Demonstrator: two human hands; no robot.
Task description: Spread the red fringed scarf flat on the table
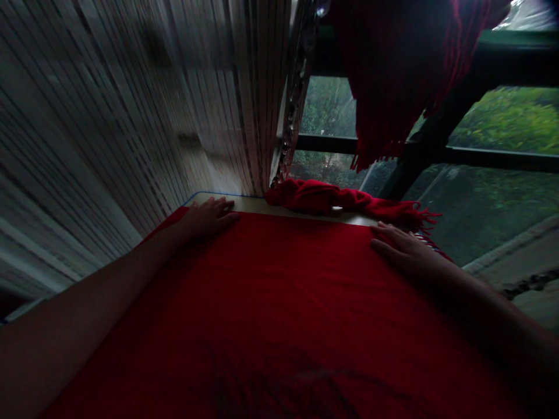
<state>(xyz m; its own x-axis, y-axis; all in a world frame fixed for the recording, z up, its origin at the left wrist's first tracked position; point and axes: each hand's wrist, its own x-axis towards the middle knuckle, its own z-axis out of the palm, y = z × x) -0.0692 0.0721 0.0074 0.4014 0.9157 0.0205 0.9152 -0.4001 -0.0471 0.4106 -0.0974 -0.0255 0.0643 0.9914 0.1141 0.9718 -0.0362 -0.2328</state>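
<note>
A wide red cloth (288,291) lies spread over a pale table (248,203), which shows as a strip beyond the cloth's far edge. My left hand (209,217) rests flat at the far left corner of the cloth, fingers stretched out. At the far right corner, my right hand (399,245) lies on the cloth with its fingers extended. Neither hand grips anything. Past the far edge lies a bunched red scarf (323,198) with a fringed end, close to my right hand. The near part of the cloth is dark and slightly wrinkled.
A striped string curtain (196,105) hangs along the left and back, touching the table side. Another red fringed scarf (393,87) hangs at the upper right in front of dark-framed windows (502,122). Greenery shows outside.
</note>
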